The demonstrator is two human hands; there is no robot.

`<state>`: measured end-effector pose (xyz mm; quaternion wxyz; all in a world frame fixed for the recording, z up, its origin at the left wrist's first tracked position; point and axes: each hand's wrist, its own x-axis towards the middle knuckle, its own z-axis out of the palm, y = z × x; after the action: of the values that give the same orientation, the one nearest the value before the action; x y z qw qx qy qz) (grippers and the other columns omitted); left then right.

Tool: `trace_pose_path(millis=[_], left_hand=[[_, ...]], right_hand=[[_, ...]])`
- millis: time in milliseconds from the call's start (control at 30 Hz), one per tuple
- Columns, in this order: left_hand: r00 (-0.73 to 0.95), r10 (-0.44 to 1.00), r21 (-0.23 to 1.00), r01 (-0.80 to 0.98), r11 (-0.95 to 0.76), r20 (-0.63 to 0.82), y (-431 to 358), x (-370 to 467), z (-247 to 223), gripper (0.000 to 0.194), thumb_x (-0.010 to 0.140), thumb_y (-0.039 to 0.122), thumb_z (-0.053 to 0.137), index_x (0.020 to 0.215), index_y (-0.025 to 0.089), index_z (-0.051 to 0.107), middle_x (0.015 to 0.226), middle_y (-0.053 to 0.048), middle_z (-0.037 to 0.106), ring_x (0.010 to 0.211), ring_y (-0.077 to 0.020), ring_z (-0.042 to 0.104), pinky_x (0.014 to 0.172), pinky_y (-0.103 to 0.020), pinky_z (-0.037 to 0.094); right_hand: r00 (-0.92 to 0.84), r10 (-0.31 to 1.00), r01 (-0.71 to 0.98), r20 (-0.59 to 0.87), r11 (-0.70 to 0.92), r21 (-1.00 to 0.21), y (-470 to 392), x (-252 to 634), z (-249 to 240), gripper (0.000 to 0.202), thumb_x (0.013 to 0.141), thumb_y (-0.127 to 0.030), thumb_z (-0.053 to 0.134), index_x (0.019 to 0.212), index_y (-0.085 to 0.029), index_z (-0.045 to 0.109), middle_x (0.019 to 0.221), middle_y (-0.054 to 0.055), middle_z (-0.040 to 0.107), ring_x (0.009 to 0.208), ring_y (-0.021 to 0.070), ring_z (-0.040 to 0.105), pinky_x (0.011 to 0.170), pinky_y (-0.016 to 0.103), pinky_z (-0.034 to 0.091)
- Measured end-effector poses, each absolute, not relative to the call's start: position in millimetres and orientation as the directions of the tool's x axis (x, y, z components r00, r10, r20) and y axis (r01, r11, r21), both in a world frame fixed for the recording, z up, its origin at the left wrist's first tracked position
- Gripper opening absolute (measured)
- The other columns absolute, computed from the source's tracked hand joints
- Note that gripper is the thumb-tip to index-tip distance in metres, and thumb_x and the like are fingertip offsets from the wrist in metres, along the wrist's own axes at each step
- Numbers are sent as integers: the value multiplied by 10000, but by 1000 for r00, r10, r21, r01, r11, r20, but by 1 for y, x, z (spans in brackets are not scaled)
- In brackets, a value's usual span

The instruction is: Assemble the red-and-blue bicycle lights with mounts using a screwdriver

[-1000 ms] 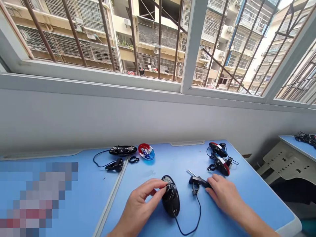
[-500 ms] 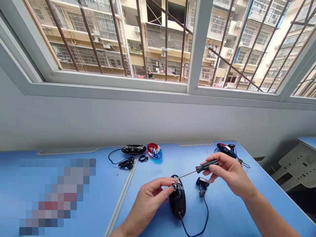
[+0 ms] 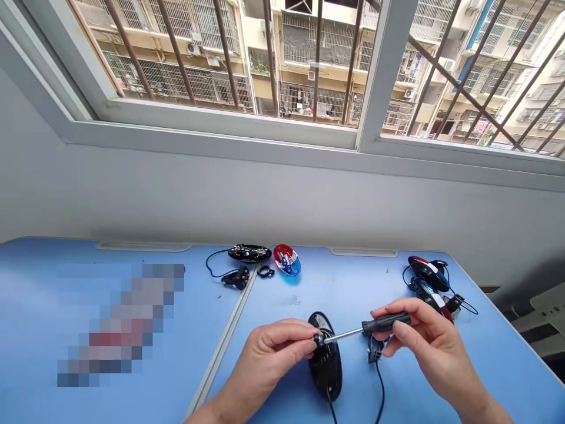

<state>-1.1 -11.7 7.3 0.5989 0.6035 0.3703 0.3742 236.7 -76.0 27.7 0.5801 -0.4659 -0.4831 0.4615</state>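
Below the window point(image 3: 388, 70) stands a blue table point(image 3: 353, 280). Over it are the left hand point(image 3: 267, 358) and right hand point(image 3: 435, 344), a black oval case point(image 3: 327, 374) lying between them. The right grip is closed round a screwdriver point(image 3: 386, 323); its tip meets a small black piece point(image 3: 318, 340) pinched in the left grip.

The right hand point(image 3: 435, 344) has lifted the screwdriver point(image 3: 374, 327) to the small black part point(image 3: 318, 340).

No readable text or labels.
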Motion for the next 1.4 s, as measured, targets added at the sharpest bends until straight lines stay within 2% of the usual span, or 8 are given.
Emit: trace_pose_path(millis=[367, 633, 800, 1167, 1333, 1400], left_hand=[[421, 907, 999, 1, 40, -37, -14, 1, 12, 123, 732, 250, 673, 716, 174, 768, 723, -43, 690, 691, -175, 603, 658, -240, 504], [400, 915, 998, -6, 59, -51, -14, 2, 15, 149, 721, 274, 666, 681, 167, 762, 686, -38, 666, 677, -173, 586, 654, -242, 495], [395, 917, 998, -5, 64, -57, -13, 2, 16, 153, 705, 281, 669, 689, 164, 765, 680, -44, 669, 670, -180, 587, 654, -257, 503], [402, 915, 1000, 5, 22, -22, -14, 2, 14, 146, 717, 268, 668, 670, 165, 760, 701, -53, 694, 674, -184, 606, 657, -262, 519], [411, 911, 999, 15, -29, 20, -14, 0, 12, 135, 738, 243, 656, 679, 176, 758, 726, -53, 705, 700, -192, 623, 665, -259, 524], [412, 910, 997, 36, -69, 48, -14, -1, 11, 138, 749, 234, 648, 679, 182, 756, 738, -53, 711, 712, -196, 631, 670, -257, 525]], right_hand=[[125, 982, -70, 140, 150, -986, -76, 228, 25, 168, 836, -341, 656, 953, -222, 674, 999, 76, 703, 751, 200, 696, 615, 320, 615], [75, 955, -62, 286, 291, -955, -78, 229, 19, 118, 856, -285, 641, 958, -245, 683, 1048, 74, 695, 805, 192, 688, 648, 315, 618], [62, 946, -67, 319, 323, -944, -79, 230, 17, 115, 852, -262, 647, 961, -247, 682, 1064, 74, 695, 782, 191, 690, 648, 331, 619], [61, 971, -87, 233, 238, -967, -74, 232, 20, 125, 829, -304, 668, 923, -223, 686, 1033, 88, 700, 798, 214, 690, 620, 343, 616], [41, 992, -113, 117, 121, -986, -69, 234, 21, 208, 803, -359, 690, 937, -200, 686, 1039, 109, 703, 808, 218, 695, 621, 328, 602], [23, 998, -93, 65, 67, -993, -68, 236, 20, 277, 821, -404, 661, 1005, -198, 665, 956, 107, 724, 746, 209, 702, 629, 341, 591]])
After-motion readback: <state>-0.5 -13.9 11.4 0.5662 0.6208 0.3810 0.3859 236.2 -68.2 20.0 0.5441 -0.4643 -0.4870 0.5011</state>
